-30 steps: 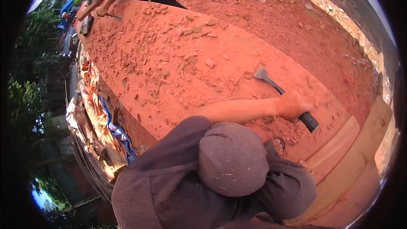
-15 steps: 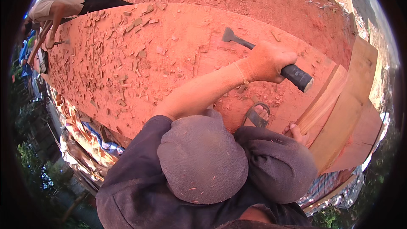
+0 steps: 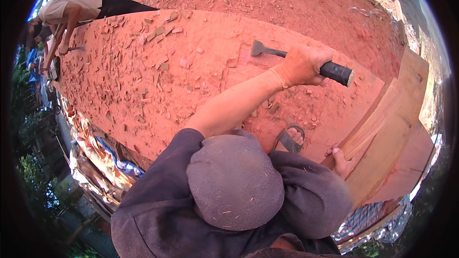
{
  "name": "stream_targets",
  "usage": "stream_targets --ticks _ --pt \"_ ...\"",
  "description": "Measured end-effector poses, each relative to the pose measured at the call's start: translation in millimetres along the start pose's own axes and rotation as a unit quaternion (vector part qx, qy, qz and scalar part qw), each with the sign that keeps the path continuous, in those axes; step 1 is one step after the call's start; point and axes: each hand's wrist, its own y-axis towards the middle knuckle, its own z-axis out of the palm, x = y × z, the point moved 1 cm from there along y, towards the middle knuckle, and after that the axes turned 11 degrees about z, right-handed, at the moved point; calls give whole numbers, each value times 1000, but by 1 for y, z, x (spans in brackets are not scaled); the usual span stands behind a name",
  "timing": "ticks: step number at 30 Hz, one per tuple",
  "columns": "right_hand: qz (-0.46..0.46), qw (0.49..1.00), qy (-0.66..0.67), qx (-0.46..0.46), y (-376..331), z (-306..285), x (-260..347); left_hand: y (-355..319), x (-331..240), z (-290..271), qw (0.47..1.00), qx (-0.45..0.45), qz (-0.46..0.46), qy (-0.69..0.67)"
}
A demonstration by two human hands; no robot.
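Red timber, a broad hewn slab [image 3: 201, 43], fills the view, littered with chips [image 3: 158, 62]. A chisel [image 3: 267, 51] with a flared steel blade and a black handle hangs just above it. The blade is near a shallow squared cut and the handle slants toward the right rim. The main risk, I judge, is a glancing blade: held by one hand only, it could skid off the hard grain or the loose chips toward the sandalled foot [image 3: 292, 138], which rests bare-toed on the slab close below. The left hand [image 3: 303, 64] is clenched tight round the handle, fingers fully wrapped, the black end sticking out past the fist. The right hand [image 3: 340, 162] curls its fingers over the lower edge of a pale curved plank [image 3: 392, 114], gripping it. Far off at the slab's other end another person [image 3: 71, 7] bends over it.
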Motion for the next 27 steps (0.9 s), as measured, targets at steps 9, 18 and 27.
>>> stream_targets --ticks 9,18,27 --pt "-231 906 344 -90 36 16 123 7 9 9 999 -6 -40 0" --pt "-139 988 -54 -43 34 -12 86 6 11 9 999 -4 -25 21" --pt "-73 992 -87 -50 51 71 80 0 10 8 999 3 -37 9"
